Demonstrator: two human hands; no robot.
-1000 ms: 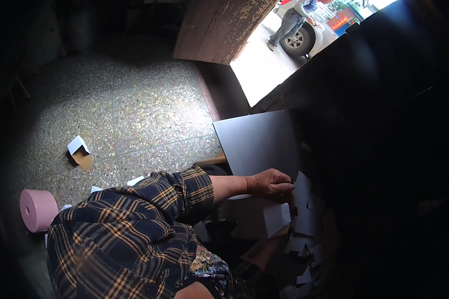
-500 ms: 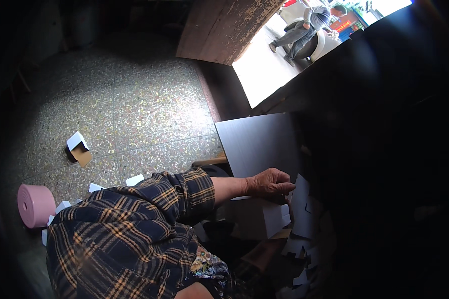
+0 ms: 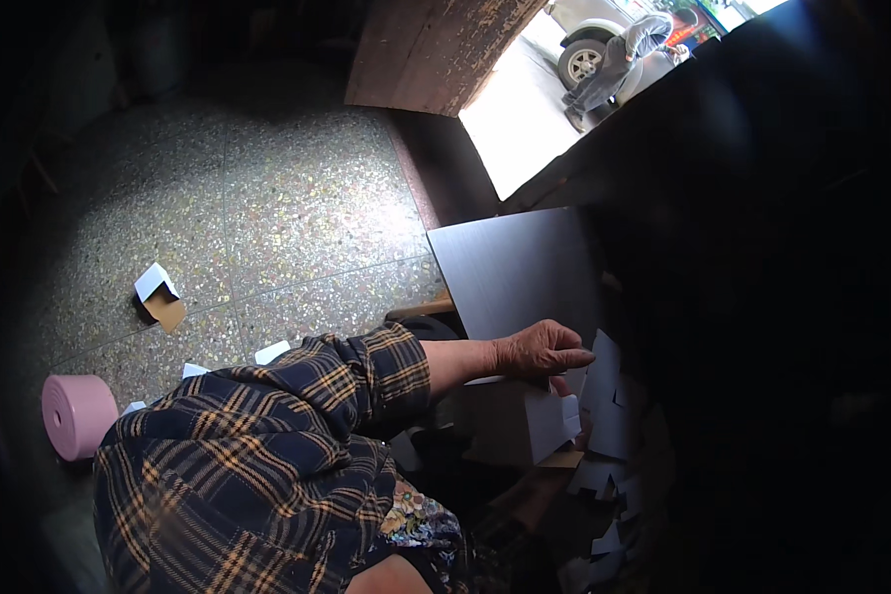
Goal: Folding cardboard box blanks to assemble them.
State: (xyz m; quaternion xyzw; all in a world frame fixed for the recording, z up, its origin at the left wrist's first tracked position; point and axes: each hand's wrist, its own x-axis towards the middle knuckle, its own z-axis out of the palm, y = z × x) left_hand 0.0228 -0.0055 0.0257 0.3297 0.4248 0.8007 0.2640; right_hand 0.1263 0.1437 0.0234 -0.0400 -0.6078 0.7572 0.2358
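Observation:
My left hand point(image 3: 543, 348) comes in from the left in a plaid sleeve. Its fingers are drawn together, the thumb tip beside the edge of a white cut card sheet point(image 3: 604, 401); anything pinched there is too small to tell. Just beneath it lies a box-shaped carton point(image 3: 544, 424) with a pale end and a small white flap point(image 3: 569, 416). My right hand point(image 3: 585, 433) is mostly hidden in shadow behind the carton, its fingers bent around the flap end. A brown card edge point(image 3: 561, 459) shows below the carton.
A grey board point(image 3: 510, 272) stands beyond the hands. Several white card pieces point(image 3: 609, 540) lie at lower right. On the speckled floor point(image 3: 307, 198) are a pink roll point(image 3: 79, 416) and a folded white-and-brown carton point(image 3: 160, 297). Outside the doorway a person point(image 3: 624, 69) is near a car wheel point(image 3: 582, 62).
My left hand has shifted slightly up and right over the carton. More of the carton's white flap and my right fingers now show. Outside, the person has moved right.

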